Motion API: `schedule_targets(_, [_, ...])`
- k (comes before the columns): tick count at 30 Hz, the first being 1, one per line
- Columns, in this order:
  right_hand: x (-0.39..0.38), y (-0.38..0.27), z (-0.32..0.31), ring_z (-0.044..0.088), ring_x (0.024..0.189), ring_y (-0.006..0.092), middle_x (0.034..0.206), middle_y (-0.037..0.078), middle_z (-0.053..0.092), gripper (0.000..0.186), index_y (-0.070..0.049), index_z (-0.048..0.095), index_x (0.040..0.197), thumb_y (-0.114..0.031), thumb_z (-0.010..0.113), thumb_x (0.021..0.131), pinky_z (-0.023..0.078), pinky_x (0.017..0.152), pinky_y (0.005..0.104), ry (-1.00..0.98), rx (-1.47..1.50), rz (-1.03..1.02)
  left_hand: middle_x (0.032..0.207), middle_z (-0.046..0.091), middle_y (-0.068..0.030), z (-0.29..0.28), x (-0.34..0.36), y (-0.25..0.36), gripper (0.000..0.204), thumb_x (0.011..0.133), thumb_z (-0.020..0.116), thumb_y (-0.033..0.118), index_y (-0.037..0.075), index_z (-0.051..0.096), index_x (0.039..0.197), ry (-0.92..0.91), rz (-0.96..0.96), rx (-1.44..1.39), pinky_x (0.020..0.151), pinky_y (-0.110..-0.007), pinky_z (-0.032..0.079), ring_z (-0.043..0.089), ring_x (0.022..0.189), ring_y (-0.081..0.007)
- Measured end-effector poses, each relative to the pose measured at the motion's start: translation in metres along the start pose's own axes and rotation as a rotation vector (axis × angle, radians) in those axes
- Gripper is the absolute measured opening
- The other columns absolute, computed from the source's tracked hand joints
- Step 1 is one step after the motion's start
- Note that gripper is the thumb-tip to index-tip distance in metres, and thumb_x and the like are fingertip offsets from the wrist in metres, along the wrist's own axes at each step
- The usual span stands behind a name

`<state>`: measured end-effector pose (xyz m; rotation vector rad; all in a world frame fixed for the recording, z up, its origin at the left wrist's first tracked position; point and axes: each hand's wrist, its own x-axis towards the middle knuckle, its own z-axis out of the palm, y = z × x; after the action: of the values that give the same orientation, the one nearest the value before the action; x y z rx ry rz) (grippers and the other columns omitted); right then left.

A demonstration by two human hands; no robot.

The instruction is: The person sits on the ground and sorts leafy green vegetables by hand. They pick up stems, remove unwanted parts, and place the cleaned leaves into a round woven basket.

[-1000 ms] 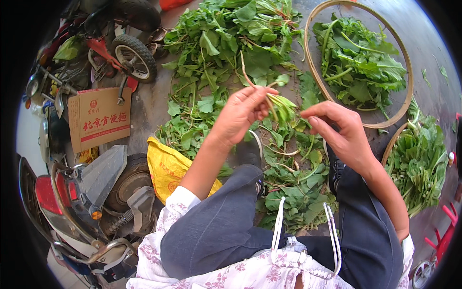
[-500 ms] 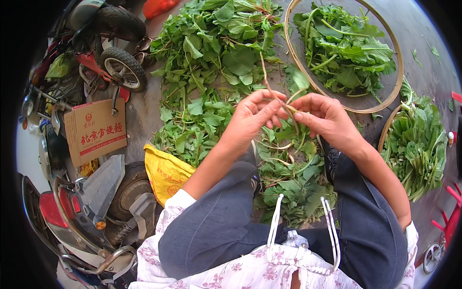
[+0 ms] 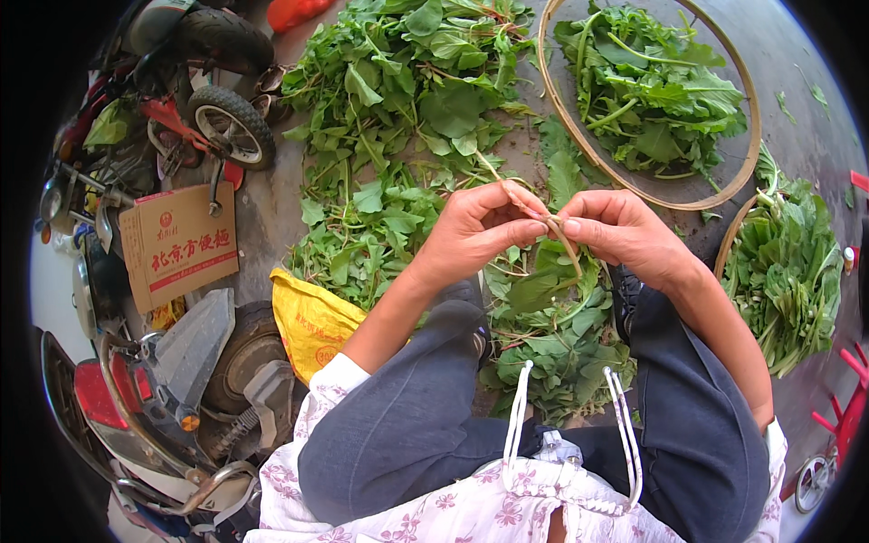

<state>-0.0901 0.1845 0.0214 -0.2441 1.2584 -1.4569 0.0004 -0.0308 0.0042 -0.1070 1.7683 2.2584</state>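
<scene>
My left hand (image 3: 484, 222) and my right hand (image 3: 629, 233) meet above the greens between my knees, both closed in a pinch. Between them runs a thin, pale brownish plant stem (image 3: 490, 168). One end of it sticks up past my left fingers. By my right thumb a short end or strip hangs down, and I cannot make out whether it is part of the same stem. Below the hands lies a heap of loose leafy greens (image 3: 561, 348), with a larger leaf close under my fingers. Ahead on the left spreads a big pile of leafy greens (image 3: 380, 81).
A round, bamboo-rimmed tray (image 3: 753, 118) with long greens (image 3: 647, 86) stands ahead right. More greens (image 3: 783, 271) lie at the right. On the left are a yellow bag (image 3: 308, 317), a cardboard box (image 3: 181, 244), a small wheeled bike (image 3: 231, 127) and a scooter (image 3: 172, 380).
The stem has tilted further left, and its upper end is lower. Both hands have shifted slightly down and right, still pinching. A leaf has come to lie or hang under them.
</scene>
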Motion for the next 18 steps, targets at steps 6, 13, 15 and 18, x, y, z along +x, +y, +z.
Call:
schedule_targets(6, [0.006,0.009,-0.003,0.045,0.063,-0.0016,0.079,-0.008,0.062,0.019,-0.005,0.068,0.100,-0.023,0.063,0.095,0.033,0.052,0.0166,0.215,-0.067,-0.206,0.076,0.067,-0.0006,-0.001,0.001,0.006,0.011,0.093,0.065,0.012,0.002,0.067,0.093,0.029,-0.209,0.078,0.057,-0.020,0.045,0.059,0.065,-0.0052])
schedule_targets(13, [0.007,0.010,-0.001,0.053,0.067,-0.0006,0.086,-0.003,0.065,0.021,-0.003,0.063,0.110,-0.017,0.065,0.094,0.042,0.052,0.0169,0.240,-0.066,-0.221,0.078,0.068,-0.0018,0.008,0.001,0.005,0.014,0.095,0.063,0.014,0.001,0.066,0.092,0.035,-0.117,0.284,0.059,-0.018,0.043,0.058,0.065,-0.0049])
schedule_targets(15, [0.008,0.010,0.002,0.054,0.068,-0.0002,0.088,-0.002,0.066,0.023,-0.003,0.062,0.112,-0.016,0.065,0.093,0.043,0.053,0.0173,0.208,-0.046,-0.207,0.083,0.069,-0.0022,0.012,0.006,0.002,0.011,0.094,0.065,0.012,0.000,0.065,0.096,0.219,-0.061,0.267,0.062,-0.020,0.046,0.061,0.070,-0.0061])
schedule_targets(18, [0.009,0.008,0.002,0.056,0.068,0.0006,0.090,0.001,0.068,0.024,-0.002,0.062,0.112,-0.015,0.066,0.093,0.044,0.053,0.0174,0.168,-0.026,-0.153,0.088,0.069,-0.0025,0.014,0.012,-0.006,0.012,0.091,0.068,0.009,0.001,0.064,0.098,0.217,0.027,0.206,0.067,-0.021,0.048,0.062,0.076,-0.0068])
